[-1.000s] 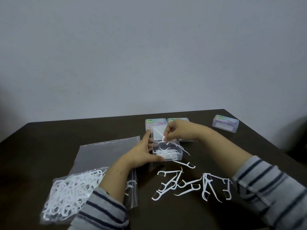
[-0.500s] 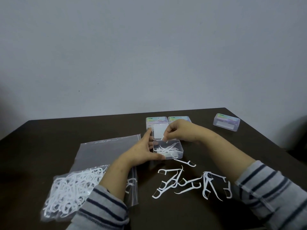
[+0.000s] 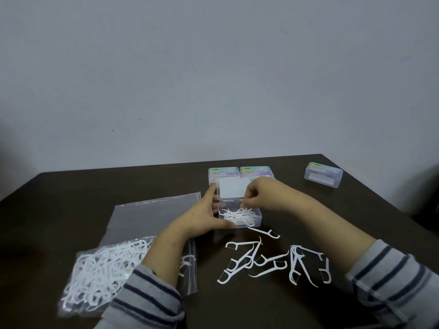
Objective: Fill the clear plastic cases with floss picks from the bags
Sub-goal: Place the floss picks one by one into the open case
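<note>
An open clear plastic case stands mid-table with its lid raised behind it. White floss picks lie inside. My left hand holds the case from its left side, thumb along the front wall. My right hand hovers over the case's far right corner, fingertips curled and pinched at the picks inside. Several loose floss picks are scattered on the table in front of the case. A clear zip bag full of picks lies at the left, partly under my left forearm.
Two closed cases with colourful labels stand side by side behind the open one. Another closed case sits near the table's far right corner. The dark table ends at a grey wall; its right edge runs diagonally.
My right hand has lowered from above the lid down to the case's opening, and the pick it held up a second ago is now down at the case. The left hand keeps holding the case.
</note>
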